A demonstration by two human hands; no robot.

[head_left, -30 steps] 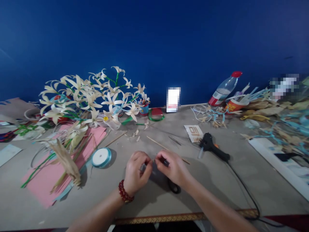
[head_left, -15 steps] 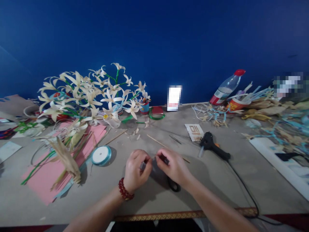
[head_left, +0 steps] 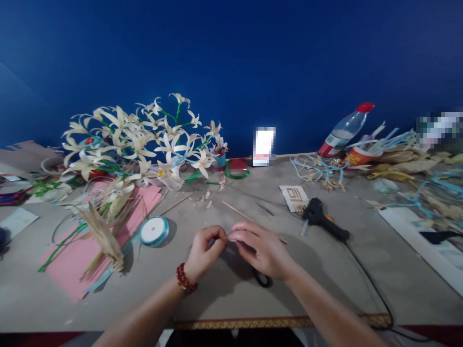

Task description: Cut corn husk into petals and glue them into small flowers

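Observation:
Over the middle of the table, my left hand (head_left: 207, 248) and my right hand (head_left: 262, 248) meet fingertip to fingertip. Both are closed in a pinch on a small pale piece (head_left: 232, 239), too tiny and blurred to name. A red bead bracelet circles my left wrist. Under my right hand a black loop (head_left: 263, 279), like a scissor handle, sticks out; the rest of it is hidden. Just beyond the hands lies a thin wooden stick (head_left: 237, 210), partly covered by my right hand. To the left rests a spool of light blue ribbon (head_left: 154, 231).
A black glue gun (head_left: 325, 221) with its cord lies right, beside a printed card (head_left: 293, 197). Pale handmade flowers (head_left: 170, 142) stand back left, above pink paper (head_left: 67, 274) with dried husks (head_left: 104, 236). A lit phone (head_left: 264, 147) and a tilted bottle (head_left: 345, 130) are at the back.
My fingertips have come together, and the pale piece between them now shows more. The right hand's fingers have spread forward over the pinch. The whole view has shifted slightly.

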